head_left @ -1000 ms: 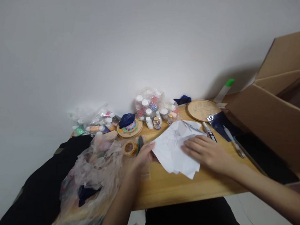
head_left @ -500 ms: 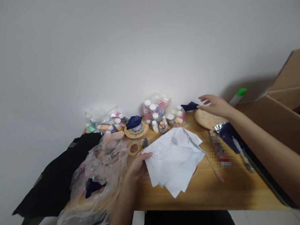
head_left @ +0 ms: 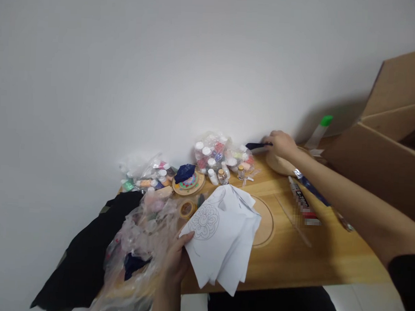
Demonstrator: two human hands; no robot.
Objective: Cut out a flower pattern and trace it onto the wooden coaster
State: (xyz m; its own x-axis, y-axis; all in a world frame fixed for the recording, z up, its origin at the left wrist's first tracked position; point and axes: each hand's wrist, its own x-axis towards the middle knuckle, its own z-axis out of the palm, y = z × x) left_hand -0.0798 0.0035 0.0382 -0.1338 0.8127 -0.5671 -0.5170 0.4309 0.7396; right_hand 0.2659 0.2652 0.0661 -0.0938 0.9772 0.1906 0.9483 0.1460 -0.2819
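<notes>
Here, my left hand (head_left: 177, 259) pinches the paper sheets (head_left: 224, 239) at their nine o'clock edge, flower drawing upward. Toward one o'clock from them, my right hand (head_left: 279, 143) curls at the dark blue material (head_left: 255, 145); I cannot tell how firmly. The glue tube (head_left: 302, 204) lies toward two o'clock.

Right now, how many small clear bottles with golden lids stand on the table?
2: the left bottle, before the larger clear plastic bag, and the right bottle, before the smaller bag. More may be hidden.
</notes>
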